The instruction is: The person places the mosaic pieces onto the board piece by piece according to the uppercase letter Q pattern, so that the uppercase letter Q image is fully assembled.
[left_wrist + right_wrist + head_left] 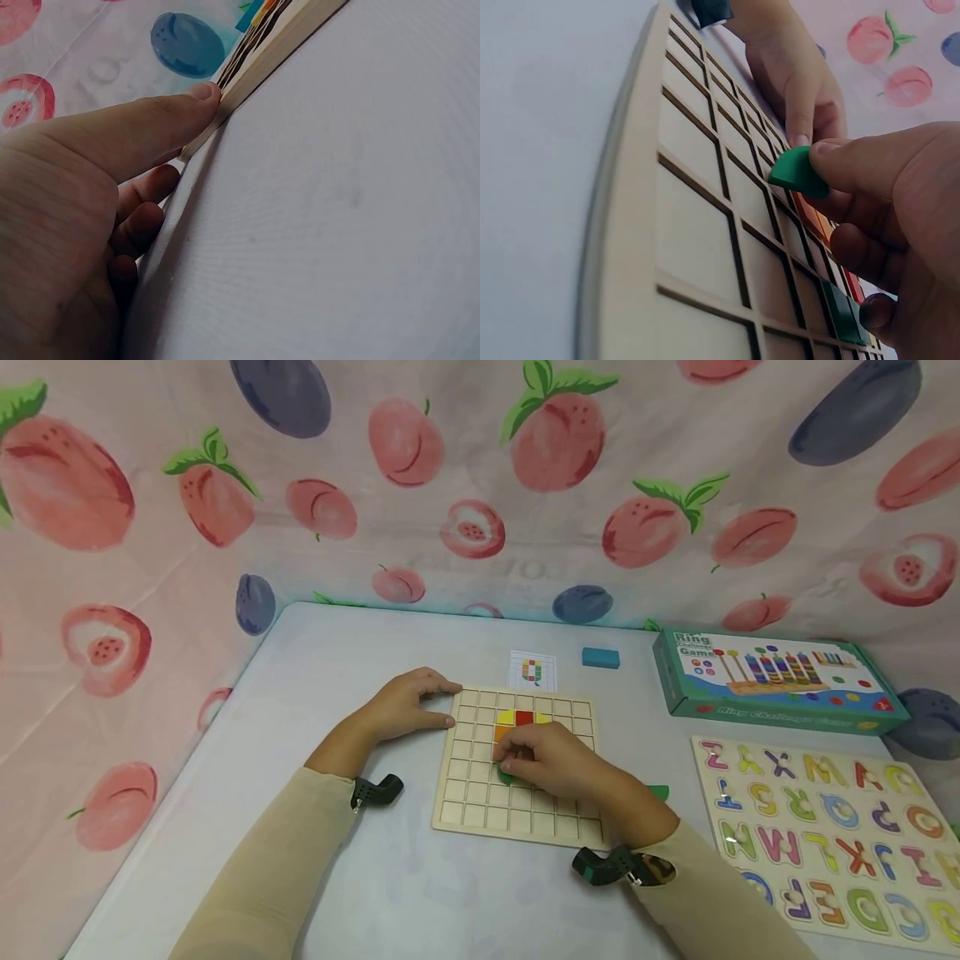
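A wooden grid board (467,793) lies on the table in the head view. My left hand (408,703) touches its left edge near the far corner, thumb and index finger spread along the side. In the left wrist view the thumb (169,127) presses against the board's rim. Over the grid, my right hand (562,764) pinches a green rounded tile (799,172) between thumb and fingers, tilted at the cells. Set in the board are a red square tile (524,718), yellow corner tiles (506,717) and an orange tile (500,733). Dark green tiles (841,311) show beneath the right fingers.
A pattern card (533,672) and a blue block (601,657) lie beyond the board. To the right are a green game box (787,717) and an alphabet puzzle board (813,777). Another green piece (659,792) peeks out beside the right forearm.
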Available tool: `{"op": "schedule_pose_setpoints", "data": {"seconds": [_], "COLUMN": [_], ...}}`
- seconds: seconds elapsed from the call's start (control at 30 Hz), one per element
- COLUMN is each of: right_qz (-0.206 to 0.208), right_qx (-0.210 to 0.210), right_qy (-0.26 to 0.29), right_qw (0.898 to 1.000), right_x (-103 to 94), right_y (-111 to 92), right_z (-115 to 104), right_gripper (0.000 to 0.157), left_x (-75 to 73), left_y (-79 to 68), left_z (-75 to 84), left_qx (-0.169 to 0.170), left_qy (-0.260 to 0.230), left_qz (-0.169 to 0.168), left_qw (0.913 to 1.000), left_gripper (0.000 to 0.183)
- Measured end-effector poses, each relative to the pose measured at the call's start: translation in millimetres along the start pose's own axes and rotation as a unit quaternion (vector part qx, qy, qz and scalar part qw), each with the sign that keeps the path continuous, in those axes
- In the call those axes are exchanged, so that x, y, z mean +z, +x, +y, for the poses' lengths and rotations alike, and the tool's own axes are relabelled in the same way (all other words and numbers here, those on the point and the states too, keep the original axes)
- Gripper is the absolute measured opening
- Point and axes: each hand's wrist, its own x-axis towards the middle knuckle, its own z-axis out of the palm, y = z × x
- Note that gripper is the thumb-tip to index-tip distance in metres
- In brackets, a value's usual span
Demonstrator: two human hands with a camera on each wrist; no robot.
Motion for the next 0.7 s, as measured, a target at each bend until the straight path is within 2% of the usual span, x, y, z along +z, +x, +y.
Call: {"op": "schedule_pose_setpoints", "data": {"seconds": [0.7], "right_qz": [0.011], "right_qx": [-0.049], "right_qy": [-0.097], "right_qw": [0.994], "right_x": [3.6], "right_y": [3.0], "right_z": [-0.3], "right_gripper": [0.013], "left_x": [1.0], "left_y": [1.0], "left_z": [-1.2], "left_qx": [-0.002], "left_qy": [0.000], "left_qz": [0.001], "left_qw": [1.0000], "left_gripper": [0.054]}}
